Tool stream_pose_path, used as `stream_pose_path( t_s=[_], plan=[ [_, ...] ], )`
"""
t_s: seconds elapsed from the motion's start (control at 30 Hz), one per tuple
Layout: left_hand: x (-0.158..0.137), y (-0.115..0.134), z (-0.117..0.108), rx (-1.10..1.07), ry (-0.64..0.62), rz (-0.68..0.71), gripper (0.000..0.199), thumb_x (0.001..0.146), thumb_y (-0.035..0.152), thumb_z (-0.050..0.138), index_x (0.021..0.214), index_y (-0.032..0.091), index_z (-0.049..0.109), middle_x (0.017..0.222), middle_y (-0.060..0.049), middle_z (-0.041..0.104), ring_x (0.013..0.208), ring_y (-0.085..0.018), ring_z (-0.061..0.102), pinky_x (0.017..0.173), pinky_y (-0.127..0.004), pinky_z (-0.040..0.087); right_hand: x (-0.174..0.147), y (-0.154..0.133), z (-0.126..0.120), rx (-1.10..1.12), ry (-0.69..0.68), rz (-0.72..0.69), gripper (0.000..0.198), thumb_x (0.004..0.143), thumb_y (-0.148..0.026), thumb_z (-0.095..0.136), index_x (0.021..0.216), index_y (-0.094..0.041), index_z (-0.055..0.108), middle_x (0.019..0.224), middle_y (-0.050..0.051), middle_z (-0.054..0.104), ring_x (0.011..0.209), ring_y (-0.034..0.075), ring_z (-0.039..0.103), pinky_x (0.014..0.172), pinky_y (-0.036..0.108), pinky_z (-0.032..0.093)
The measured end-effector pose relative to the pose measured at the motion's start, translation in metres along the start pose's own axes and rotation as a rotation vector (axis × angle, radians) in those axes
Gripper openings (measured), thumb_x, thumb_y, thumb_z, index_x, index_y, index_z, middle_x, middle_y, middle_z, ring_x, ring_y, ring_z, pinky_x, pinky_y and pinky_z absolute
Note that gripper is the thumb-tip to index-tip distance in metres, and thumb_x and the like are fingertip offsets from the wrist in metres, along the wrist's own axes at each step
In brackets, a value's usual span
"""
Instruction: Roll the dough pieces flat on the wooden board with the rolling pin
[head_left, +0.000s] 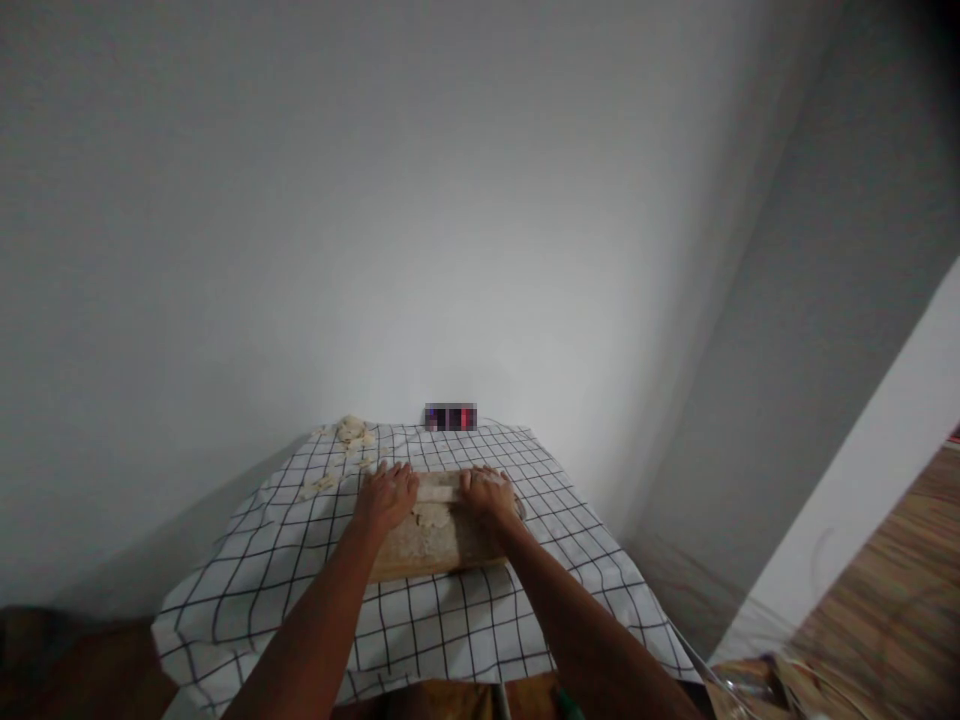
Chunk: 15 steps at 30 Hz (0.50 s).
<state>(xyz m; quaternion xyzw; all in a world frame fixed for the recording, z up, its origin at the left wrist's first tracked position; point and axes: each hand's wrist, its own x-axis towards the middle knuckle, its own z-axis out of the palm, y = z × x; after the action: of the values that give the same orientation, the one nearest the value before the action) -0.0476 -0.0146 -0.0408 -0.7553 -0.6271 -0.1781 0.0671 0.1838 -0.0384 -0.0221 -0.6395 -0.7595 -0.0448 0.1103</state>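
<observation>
A pale rolling pin [439, 494] lies crosswise over the far part of a wooden board [412, 555]. My left hand [390, 493] grips its left end from above, fingers bent over it. At the other end my right hand [487, 490] is closed over the pin in the same way. Just on the near side of the pin, a thin, ragged piece of dough [433, 515] rests on the floury board. Both palms hide the ends of the pin. Part of a rounded rim [521, 509] shows beside my right wrist; its kind is unclear.
A white checked cloth [420, 635] covers the table under the board. Pale dough pieces [351, 432] lie at the far left, with flat scraps [321, 486] nearer. A blurred dark device [450, 417] stands against the wall [465, 250]. Wooden flooring [885, 570] shows at right.
</observation>
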Motion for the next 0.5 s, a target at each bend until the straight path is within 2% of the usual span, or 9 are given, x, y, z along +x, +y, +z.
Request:
stream_pose_path(
  t_s=[0.1, 0.2, 0.37, 0.5],
  plan=[
    [0.025, -0.003, 0.008, -0.015, -0.021, -0.031, 0.06, 0.116, 0.04, 0.038, 0.159, 0.016, 0.073, 0.165, -0.02, 0.069, 0.166, -0.046, 0.049, 0.137, -0.076, 0.033, 0.017, 0.005, 0.004, -0.076, -0.02, -0.047, 0.042, 0.118, -0.02, 0.038, 0.138, -0.021, 0.075, 0.141, 0.019, 0.079, 0.133, 0.033, 0.074, 0.116, 0.053, 0.054],
    [0.048, -0.01, 0.02, -0.062, -0.059, -0.068, 0.061, 0.117, 0.045, 0.037, 0.16, 0.019, 0.072, 0.169, -0.019, 0.066, 0.167, -0.046, 0.048, 0.137, -0.077, 0.033, 0.038, 0.009, 0.009, -0.092, -0.029, -0.046, 0.043, 0.118, -0.022, 0.036, 0.138, -0.023, 0.075, 0.139, 0.018, 0.079, 0.131, 0.034, 0.075, 0.109, 0.052, 0.058],
    [0.079, -0.02, 0.033, -0.136, -0.149, -0.148, 0.064, 0.118, 0.05, 0.032, 0.163, 0.023, 0.068, 0.177, -0.017, 0.057, 0.169, -0.046, 0.042, 0.135, -0.078, 0.033, 0.077, 0.012, 0.01, 0.034, -0.1, 0.061, 0.049, 0.12, -0.034, 0.034, 0.138, -0.022, 0.077, 0.149, 0.018, 0.077, 0.143, 0.034, 0.07, 0.115, 0.054, 0.055],
    [0.091, -0.023, 0.037, -0.155, -0.152, -0.17, 0.063, 0.119, 0.048, 0.032, 0.16, 0.019, 0.07, 0.174, -0.02, 0.06, 0.168, -0.046, 0.043, 0.133, -0.079, 0.034, 0.099, 0.014, 0.009, 0.127, -0.14, 0.146, 0.054, 0.119, -0.041, 0.034, 0.142, -0.017, 0.077, 0.151, 0.02, 0.076, 0.144, 0.034, 0.071, 0.119, 0.052, 0.053]
  ],
)
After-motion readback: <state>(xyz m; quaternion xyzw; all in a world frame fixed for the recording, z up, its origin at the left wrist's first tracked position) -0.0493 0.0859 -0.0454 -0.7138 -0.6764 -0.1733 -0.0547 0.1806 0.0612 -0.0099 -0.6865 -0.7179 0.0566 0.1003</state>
